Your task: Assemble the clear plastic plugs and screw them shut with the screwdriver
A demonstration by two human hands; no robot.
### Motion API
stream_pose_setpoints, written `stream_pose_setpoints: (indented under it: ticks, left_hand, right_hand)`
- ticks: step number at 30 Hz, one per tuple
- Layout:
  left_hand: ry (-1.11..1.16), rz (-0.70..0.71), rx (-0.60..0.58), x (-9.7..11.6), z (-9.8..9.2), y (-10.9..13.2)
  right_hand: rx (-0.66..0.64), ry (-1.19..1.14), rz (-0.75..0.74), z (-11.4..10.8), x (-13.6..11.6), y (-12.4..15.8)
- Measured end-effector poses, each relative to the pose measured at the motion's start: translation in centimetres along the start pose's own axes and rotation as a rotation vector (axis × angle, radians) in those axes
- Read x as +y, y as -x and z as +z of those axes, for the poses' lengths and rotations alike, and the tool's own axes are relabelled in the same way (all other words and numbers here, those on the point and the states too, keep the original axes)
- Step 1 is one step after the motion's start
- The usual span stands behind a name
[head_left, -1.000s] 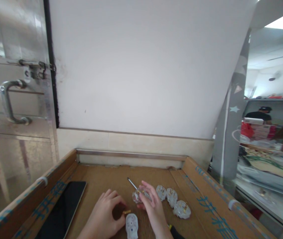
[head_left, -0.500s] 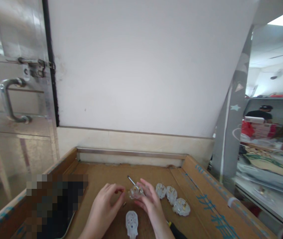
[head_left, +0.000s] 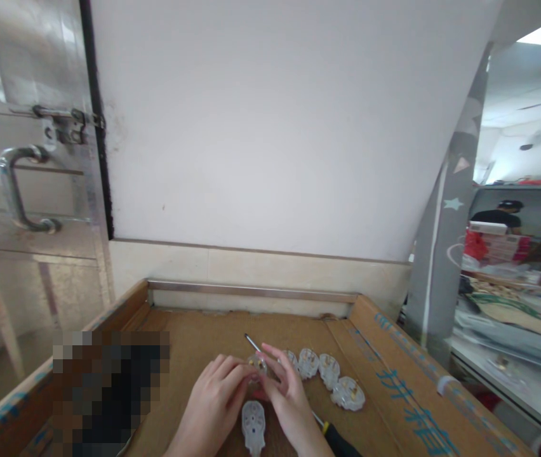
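Note:
My left hand (head_left: 220,390) and my right hand (head_left: 287,393) meet over a clear plastic plug part (head_left: 257,364) with brass-coloured metal in it. Fingers of both hands close around it and hide most of it. Just below them, a clear plug cover (head_left: 253,424) lies on the cardboard. A long screwdriver (head_left: 340,441) with a black and yellow handle runs diagonally under my right hand, its tip showing beyond the fingers. To the right of that hand lie several clear plug parts (head_left: 308,363) with brass pins, one partly hidden behind my fingers.
The cardboard-lined work surface (head_left: 194,330) has raised cardboard sides, the right one (head_left: 394,368) marked in blue writing. A dark flat object (head_left: 122,387), partly pixelated, lies at left. Behind stands a white wall panel (head_left: 275,139); a person (head_left: 496,219) is far off at right.
My left hand has moved right, from apart with fingertips pinched, onto the plug part in my right hand. My right hand has shifted slightly, showing more of the screwdriver shaft.

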State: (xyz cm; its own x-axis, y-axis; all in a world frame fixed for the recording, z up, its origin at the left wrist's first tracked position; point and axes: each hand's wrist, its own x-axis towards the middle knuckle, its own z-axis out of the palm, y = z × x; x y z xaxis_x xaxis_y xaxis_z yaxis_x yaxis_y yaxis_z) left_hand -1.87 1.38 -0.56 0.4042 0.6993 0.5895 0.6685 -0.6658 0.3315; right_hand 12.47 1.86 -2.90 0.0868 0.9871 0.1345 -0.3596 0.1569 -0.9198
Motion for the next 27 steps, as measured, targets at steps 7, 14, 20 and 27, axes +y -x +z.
stream_pose_setpoints:
  ticks: [7, 14, 20, 27]
  left_hand:
    - [0.045, -0.021, 0.031, 0.4, -0.2, -0.1]
    - [0.195, -0.087, 0.013, 0.7, 0.1, 0.0]
    - [0.244, -0.123, 0.027, 0.7, 0.0, 0.3]
    - [0.107, -0.065, 0.011, 0.8, -0.1, 0.1]
  right_hand:
    - [-0.045, 0.040, 0.012, -0.3, 0.1, -0.1]
    - [-0.050, 0.107, -0.002, -0.8, 0.6, -0.4]
    - [-0.032, 0.119, -0.020, -1.0, 0.8, -0.4]
    - [0.005, 0.140, -0.070, -0.7, 0.2, -0.3]
